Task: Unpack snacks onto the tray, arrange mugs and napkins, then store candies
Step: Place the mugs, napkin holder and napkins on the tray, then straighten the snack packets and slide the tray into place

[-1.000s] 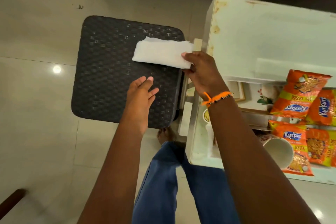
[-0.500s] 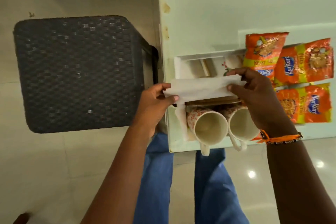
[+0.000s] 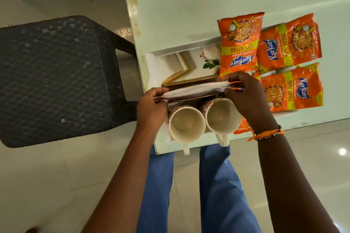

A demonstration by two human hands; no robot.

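Head view, hands: the left hand [image 3: 151,107] pinches the left end of a folded white napkin [image 3: 195,90]; the right hand [image 3: 246,94] pinches its right end, so the napkin spans between them on edge.

Head view, napkin position: it hangs just above the wooden holder [image 3: 181,79] on the tray [image 3: 153,62], directly beyond the two mugs [image 3: 186,125].

Head view, mugs: both stand upright side by side at the near edge of the tray, rims touching or nearly so, handles pointing over the near edge of the surface [image 3: 189,5].

Head view, snacks: three orange snack packets [image 3: 239,43] lie flat at the right of the tray; a fourth shows only as a corner under the right wrist.

Head view, candies: none can be made out.

Risk, judged: as the napkin is lowered, either wrist could nudge a mug; the mugs sit so near the surface edge that a push toward the person could tip one to the floor.

Risk, judged: the napkin is limp, so it may buckle and miss the slot if one end is released first.

Edges and room: the far half of the surface is bare and gives room to move things; the near edge has none. A dark woven stool [image 3: 56,77] stands to the left, apart from the surface.
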